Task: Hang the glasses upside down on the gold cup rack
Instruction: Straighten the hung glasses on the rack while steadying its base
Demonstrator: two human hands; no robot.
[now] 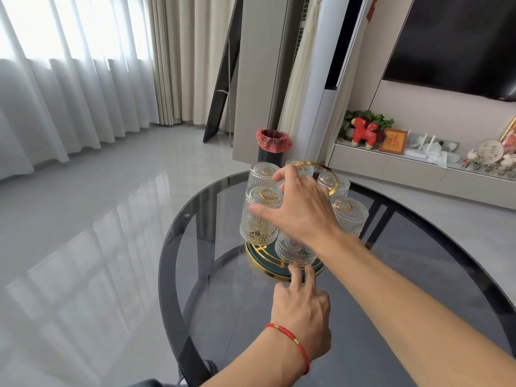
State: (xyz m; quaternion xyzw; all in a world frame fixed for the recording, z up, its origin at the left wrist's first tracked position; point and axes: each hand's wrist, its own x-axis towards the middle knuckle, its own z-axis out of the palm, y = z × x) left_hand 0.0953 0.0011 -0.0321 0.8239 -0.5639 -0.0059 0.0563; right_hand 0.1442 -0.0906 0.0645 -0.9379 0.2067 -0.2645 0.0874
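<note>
Currently all visible glasses point(259, 216) hang inverted on the gold cup rack point(282, 270) on the glass table point(391, 317); right hand point(303, 210) spread loosely over them, holding nothing; left hand point(301, 311) fingertips touching rack base, empty.

Glasses point(261, 216): clear, pressed pattern of vertical ribs up top and round medallions lower down. Cup rack point(284, 270): gold ring handle and hooks, dark green base with gold rim. Tabletop point(391, 317): smoked grey glass, black edge band. Left wrist: red cord bracelet point(293, 340) with small gold beads. At 12 o'clock from rack: black bin point(272, 150), red liner. Floor point(83, 233): glossy pale grey tile. Curtains point(69, 79): sheer white, beige drapes beside.
</note>
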